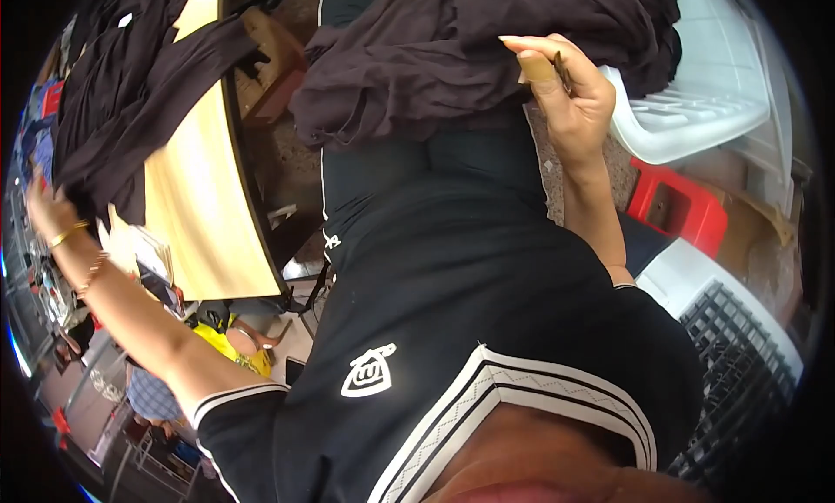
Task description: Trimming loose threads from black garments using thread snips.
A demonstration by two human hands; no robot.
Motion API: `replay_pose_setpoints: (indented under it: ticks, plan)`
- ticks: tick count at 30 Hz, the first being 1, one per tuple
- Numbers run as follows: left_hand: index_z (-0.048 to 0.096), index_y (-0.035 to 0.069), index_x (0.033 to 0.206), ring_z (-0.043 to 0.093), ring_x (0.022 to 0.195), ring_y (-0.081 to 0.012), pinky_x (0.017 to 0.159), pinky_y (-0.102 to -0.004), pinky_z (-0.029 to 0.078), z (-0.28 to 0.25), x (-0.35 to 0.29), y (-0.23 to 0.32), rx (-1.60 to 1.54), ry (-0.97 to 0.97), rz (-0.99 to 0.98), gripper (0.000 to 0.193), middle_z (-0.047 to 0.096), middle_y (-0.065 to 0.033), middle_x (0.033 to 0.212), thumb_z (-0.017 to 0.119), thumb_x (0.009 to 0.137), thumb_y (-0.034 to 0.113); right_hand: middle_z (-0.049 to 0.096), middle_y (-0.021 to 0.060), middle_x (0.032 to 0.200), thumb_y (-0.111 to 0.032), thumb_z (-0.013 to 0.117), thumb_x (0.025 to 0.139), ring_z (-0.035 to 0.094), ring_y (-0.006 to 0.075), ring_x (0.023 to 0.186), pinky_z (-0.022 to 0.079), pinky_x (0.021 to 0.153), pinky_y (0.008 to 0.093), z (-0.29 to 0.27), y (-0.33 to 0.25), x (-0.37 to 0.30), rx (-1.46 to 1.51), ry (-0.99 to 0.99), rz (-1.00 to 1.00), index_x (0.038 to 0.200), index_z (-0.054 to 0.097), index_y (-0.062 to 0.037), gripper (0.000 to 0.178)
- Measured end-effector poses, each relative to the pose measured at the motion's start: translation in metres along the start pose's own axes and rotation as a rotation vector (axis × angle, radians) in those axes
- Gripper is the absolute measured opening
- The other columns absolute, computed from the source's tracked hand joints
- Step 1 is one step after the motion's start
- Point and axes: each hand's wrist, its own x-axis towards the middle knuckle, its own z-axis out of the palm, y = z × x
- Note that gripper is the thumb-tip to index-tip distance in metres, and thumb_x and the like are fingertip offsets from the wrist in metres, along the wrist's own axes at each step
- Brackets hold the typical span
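Observation:
My right hand (576, 99) is raised over the right side of the dark brown cloth (409, 77) that lies bunched across my lap. Its fingers are bent round a small dark metal tool (561, 66), most of which the palm hides. A tan wrap (537, 66) covers the thumb tip. Far out to the left, my left hand (50, 209) is blurred, so its fingers cannot be made out. It is beside a pile of dark brown garments (122, 112) on the light wooden table (209, 199); whether it touches them I cannot tell.
A white plastic chair (704, 129) stands at the right, with a red stool (674, 207) and a pale crate with a dark grid (731, 329) nearer. A yellow bag (222, 342) lies below the table's near end. Another person's checked clothing (155, 394) shows at lower left.

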Motion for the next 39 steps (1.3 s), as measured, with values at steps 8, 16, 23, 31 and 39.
replay_pose_setpoints:
  ticks: [8,16,23,31,39]
  plan:
    - [0.059,-0.001,0.105,0.058,0.104,-0.0186,0.090,-0.0282,0.046,0.245,-0.226,0.089,0.489,-1.181,0.153,0.027,0.058,-0.0104,0.111,0.072,0.083,0.009,0.065,0.0016,0.084,-0.007,0.067,0.091,0.055,0.0052,0.070,0.043,0.063,0.0182,0.000,-0.019,-0.019,0.068,0.070,0.176,0.099,0.071,0.0004,0.012]
    - [0.059,0.001,0.098,0.061,0.092,-0.0266,0.081,-0.0326,0.048,0.231,-0.275,0.100,0.518,-0.988,0.204,0.024,0.058,-0.0116,0.097,0.073,0.079,0.006,0.063,-0.0001,0.081,-0.004,0.065,0.090,0.055,0.0052,0.069,0.043,0.062,0.0184,0.028,-0.003,-0.029,0.063,-0.257,0.195,0.100,0.072,-0.0017,0.012]
    - [0.065,0.002,0.089,0.062,0.081,-0.0327,0.072,-0.0371,0.049,0.243,-0.308,0.080,0.610,-0.947,0.425,0.016,0.064,-0.0122,0.090,0.072,0.080,0.012,0.062,-0.0031,0.074,-0.030,0.054,0.098,0.050,0.0018,0.061,0.039,0.054,0.0183,0.054,-0.001,-0.034,0.222,-0.657,0.608,0.105,0.072,-0.0069,0.030]
    - [0.065,0.002,0.093,0.046,0.066,0.0001,0.057,-0.0157,0.033,0.275,-0.312,0.160,-0.633,-0.817,-0.563,0.013,0.053,0.0080,0.073,0.063,0.095,0.015,0.067,0.0009,0.088,-0.010,0.078,0.080,0.049,-0.0006,0.057,0.037,0.049,0.0155,0.047,-0.029,-0.037,0.414,-0.370,0.602,0.121,0.062,-0.0046,0.044]
    - [0.060,0.004,0.100,0.066,0.087,-0.0117,0.077,-0.0251,0.055,0.307,-0.302,0.189,-1.281,-0.678,-0.906,0.007,0.064,-0.0040,0.095,0.056,0.097,0.009,0.065,0.0093,0.100,-0.006,0.086,0.070,0.050,-0.0007,0.060,0.038,0.049,0.0156,0.058,-0.034,-0.041,0.350,-0.104,0.442,0.130,0.038,-0.0045,0.077]
